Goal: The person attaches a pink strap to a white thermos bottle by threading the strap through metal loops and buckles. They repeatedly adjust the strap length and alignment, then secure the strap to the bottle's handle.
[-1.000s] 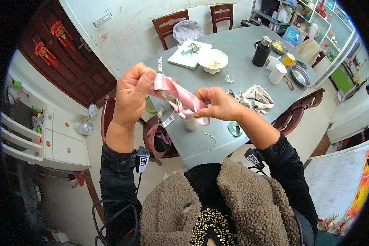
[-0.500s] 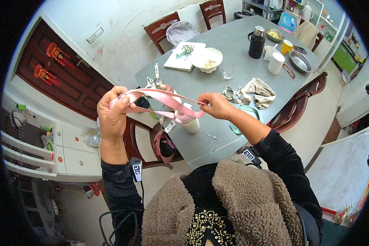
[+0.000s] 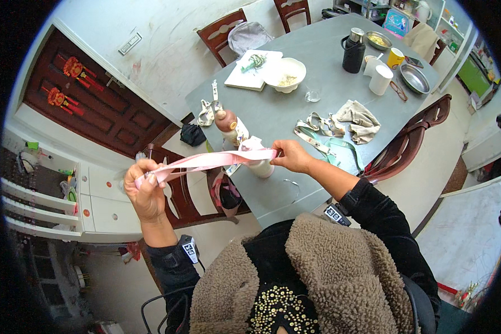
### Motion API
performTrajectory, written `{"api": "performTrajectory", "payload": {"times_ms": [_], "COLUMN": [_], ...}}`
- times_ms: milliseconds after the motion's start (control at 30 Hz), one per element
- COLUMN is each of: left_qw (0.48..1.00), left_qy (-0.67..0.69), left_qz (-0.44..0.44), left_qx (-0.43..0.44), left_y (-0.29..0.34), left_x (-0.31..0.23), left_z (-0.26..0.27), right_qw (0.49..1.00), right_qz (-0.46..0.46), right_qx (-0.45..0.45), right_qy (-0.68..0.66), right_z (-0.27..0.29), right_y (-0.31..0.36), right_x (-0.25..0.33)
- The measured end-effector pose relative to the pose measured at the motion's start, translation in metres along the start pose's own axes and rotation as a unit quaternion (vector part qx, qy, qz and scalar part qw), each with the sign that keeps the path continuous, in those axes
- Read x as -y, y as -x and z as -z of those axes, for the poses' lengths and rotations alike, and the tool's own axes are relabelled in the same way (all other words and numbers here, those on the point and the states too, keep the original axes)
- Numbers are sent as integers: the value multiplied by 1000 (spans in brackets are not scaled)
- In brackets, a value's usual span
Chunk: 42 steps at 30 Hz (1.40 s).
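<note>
A pink strap [image 3: 206, 160] stretches between my two hands above the table's near left edge, lying in a long folded band. My left hand [image 3: 145, 189] is closed round its left end. My right hand [image 3: 292, 156] pinches the other end between thumb and fingers. Just behind and below the strap stands a whitish bottle [image 3: 263, 167], partly covered by it. A brown round-topped bottle [image 3: 226, 121] is a little farther left. To the right lie a mint-green strap [image 3: 342, 153], a beige strap [image 3: 318, 123] and a crumpled beige cloth [image 3: 359, 119].
On the grey table [image 3: 317, 192] stand a white bowl [image 3: 288, 75], a clear glass [image 3: 312, 96], a black flask [image 3: 354, 53], a white cup [image 3: 380, 80] and a metal dish [image 3: 414, 79]. Dark wooden chairs [image 3: 409, 139] stand around it.
My left hand has moved left and down, so the pink strap's open loop has drawn into a narrower, straighter band. My right hand keeps its pinch. The brown bottle shows more fully.
</note>
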<state>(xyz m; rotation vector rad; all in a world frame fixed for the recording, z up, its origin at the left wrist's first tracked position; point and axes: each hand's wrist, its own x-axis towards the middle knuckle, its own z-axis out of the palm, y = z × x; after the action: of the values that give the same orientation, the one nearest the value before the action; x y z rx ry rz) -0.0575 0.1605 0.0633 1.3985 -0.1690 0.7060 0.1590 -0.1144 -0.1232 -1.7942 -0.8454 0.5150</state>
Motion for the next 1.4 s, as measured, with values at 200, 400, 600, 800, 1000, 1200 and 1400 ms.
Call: {"api": "performTrajectory", "payload": {"times_ms": [200,400,600,800,1000,1200,1400], "left_qw": [999,989,993,994,995,994,992], "left_qy": [21,-52,-38,-26,38,49,-28], "left_qz": [31,128,114,105,95,88,103], "left_qx": [-27,-50,-18,5,6,34,60], "left_y": [33,62,57,43,34,31,47], "left_x": [2,-2,-16,-17,-13,-13,-8], "left_z": [22,27,28,23,15,23,24], "right_qw": [975,964,993,963,914,931,948], "right_qz": [-45,-80,40,136,281,212,149], "right_qx": [38,10,-74,-134,-113,-123,-148], "right_qy": [-214,-255,85,191,270,272,240], "right_z": [1,-3,-19,-22,-31,-31,-12], "right_y": [-3,2,4,11,5,-4,14], "right_x": [-5,-9,5,47,76,67,25]}}
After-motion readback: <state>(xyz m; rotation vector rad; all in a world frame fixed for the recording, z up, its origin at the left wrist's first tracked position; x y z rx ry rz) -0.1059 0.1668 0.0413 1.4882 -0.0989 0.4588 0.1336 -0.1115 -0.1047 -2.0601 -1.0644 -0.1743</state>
